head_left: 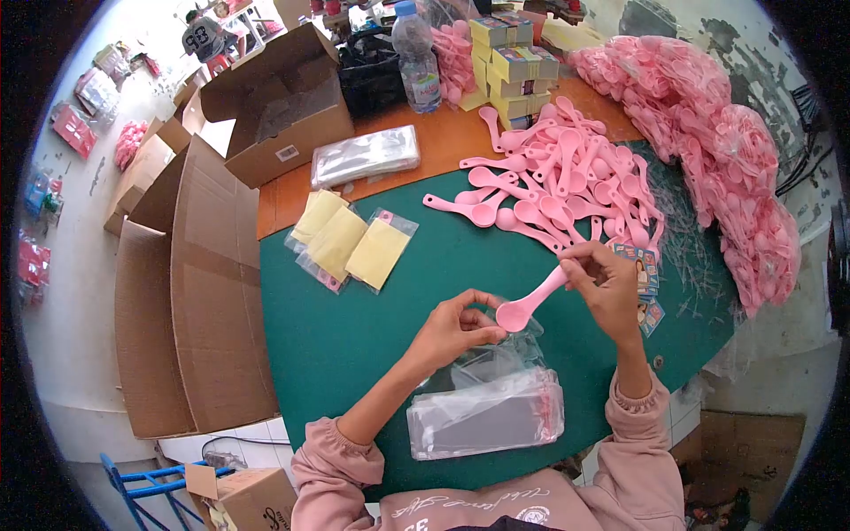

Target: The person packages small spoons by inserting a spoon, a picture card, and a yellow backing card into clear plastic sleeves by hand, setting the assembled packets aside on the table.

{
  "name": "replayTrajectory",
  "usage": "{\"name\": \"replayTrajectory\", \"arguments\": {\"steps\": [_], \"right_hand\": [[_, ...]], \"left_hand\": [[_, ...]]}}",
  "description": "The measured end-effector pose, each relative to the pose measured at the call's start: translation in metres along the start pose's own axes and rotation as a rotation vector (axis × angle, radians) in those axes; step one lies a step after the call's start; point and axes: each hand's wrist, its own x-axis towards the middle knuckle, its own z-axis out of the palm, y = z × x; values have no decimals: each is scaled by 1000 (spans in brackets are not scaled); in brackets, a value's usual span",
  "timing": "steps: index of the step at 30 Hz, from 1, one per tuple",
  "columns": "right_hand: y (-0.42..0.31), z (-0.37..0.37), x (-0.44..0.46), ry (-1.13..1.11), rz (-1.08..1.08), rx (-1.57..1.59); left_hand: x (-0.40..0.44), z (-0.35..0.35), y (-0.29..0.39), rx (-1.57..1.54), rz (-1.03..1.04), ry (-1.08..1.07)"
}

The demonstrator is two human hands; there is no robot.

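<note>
My right hand [609,288] pinches a pink spoon [535,303] by the end of its handle, with the bowl pointing down to the left. My left hand [458,329] is closed at the edge of a thin clear plastic bag [524,347], right beside the spoon's bowl. Whether the bowl is inside the bag or only in front of it, I cannot tell. Below both hands lies a stack of clear plastic bags [482,425]. A large heap of loose pink spoons [567,173] spreads over the green tabletop [354,336]. Small printed cards [651,314] lie partly behind my right hand.
Packets with yellow cards [336,243] lie at left, near a bundle of clear wrappers [366,154]. An open cardboard box [274,115], a water bottle [416,62] and stacked card bundles [513,71] stand behind. Bagged pink spoons [708,133] line the right edge. Another person [208,40] is far left.
</note>
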Motion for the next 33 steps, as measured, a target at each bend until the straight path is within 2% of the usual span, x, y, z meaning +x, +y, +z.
{"name": "replayTrajectory", "arguments": {"steps": [5,7,8,12,14,16,21,23,26,28,29,33], "right_hand": [[1,3,-2,0,-23,-8],[-3,6,-3,148,-25,62],[-2,7,-3,147,-24,62],[1,9,-4,27,-56,-38],[0,10,-4,-6,-55,-76],[-3,14,-5,-134,90,17],[3,20,-8,-140,101,102],[3,17,-6,-119,91,175],[7,15,-6,-76,51,255],[11,14,-7,-226,-38,345],[9,15,-7,-226,-38,345],[0,24,-8,-457,-276,162]], "left_hand": [[2,-1,-4,-62,33,20],[1,-1,-3,-71,30,21],[1,-1,-3,-80,27,21],[1,-3,0,-38,49,-40],[3,-1,-5,-124,72,-28],[2,4,2,-131,82,-47],[3,2,7,-102,119,-54],[4,-10,5,37,20,-317],[0,-9,14,-89,16,-348],[-2,-7,19,-127,20,-339],[-2,-7,20,-167,24,-332],[1,-3,19,-317,62,-278]]}}
